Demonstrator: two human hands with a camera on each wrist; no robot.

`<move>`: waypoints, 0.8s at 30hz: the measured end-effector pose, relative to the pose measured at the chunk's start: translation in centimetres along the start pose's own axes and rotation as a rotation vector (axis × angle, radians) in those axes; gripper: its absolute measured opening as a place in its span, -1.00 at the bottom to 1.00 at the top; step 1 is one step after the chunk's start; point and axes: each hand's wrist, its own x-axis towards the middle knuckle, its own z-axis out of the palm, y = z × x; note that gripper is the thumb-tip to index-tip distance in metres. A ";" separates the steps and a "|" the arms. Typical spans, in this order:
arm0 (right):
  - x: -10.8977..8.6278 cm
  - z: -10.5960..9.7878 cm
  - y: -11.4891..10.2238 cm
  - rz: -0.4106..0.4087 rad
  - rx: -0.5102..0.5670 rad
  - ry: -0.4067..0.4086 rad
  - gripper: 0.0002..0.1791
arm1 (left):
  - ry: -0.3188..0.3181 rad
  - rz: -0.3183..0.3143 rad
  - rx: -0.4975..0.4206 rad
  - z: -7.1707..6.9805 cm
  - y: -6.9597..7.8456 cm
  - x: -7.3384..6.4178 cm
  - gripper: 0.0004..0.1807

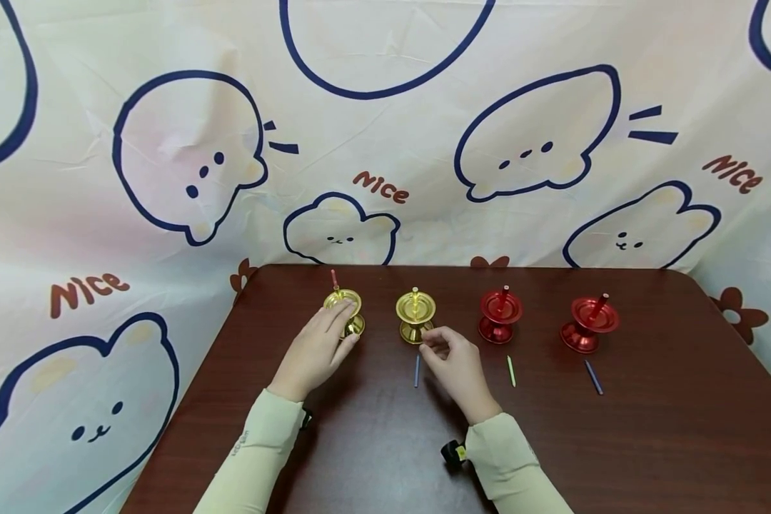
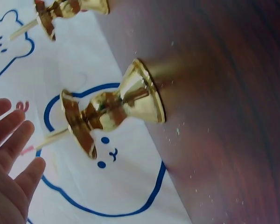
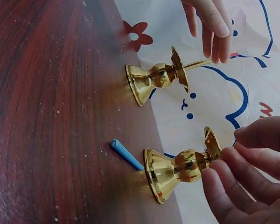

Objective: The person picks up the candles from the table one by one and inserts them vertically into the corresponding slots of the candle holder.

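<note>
On the left stands a gold candle holder [image 1: 355, 326] with a small pink candle [image 1: 335, 278] upright on its central stem. My left hand [image 1: 315, 350] is beside that holder with its fingers extended, overlapping its dish in the head view; the left wrist view has the fingertips near the candle. A second gold candle holder [image 1: 415, 307] has a bare stem. By its foot is my right hand [image 1: 457, 368], fingers loosely bent, with nothing visible between thumb and fingertips. A blue candle [image 3: 127, 155] lies on the table in front of this holder.
Two red candle holders [image 1: 497, 328] [image 1: 585, 337] stand in the same row to the right, stems bare. Before them lie a green candle [image 1: 511, 371] and a darker blue candle [image 1: 594, 377]. A printed cloth [image 1: 424, 228] hangs behind the brown table [image 1: 385, 457].
</note>
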 end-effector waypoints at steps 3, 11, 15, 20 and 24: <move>0.0 0.1 0.3 0.042 -0.009 -0.008 -0.89 | -0.024 0.025 0.007 0.5 0.5 0.3 -0.42; -0.1 0.5 1.0 0.088 -0.058 -0.041 -0.86 | -0.065 0.056 0.020 1.4 1.8 1.7 -0.39; -0.2 0.7 1.1 0.111 -0.096 -0.066 -0.84 | -0.081 0.063 0.028 1.8 2.1 2.4 -0.38; -0.2 1.0 1.0 0.150 -0.142 -0.080 -0.83 | -0.128 0.058 0.048 2.0 2.4 3.3 -0.38; -0.2 1.3 1.1 0.155 -0.204 -0.101 -0.86 | -0.178 0.052 0.048 2.1 2.6 4.0 -0.38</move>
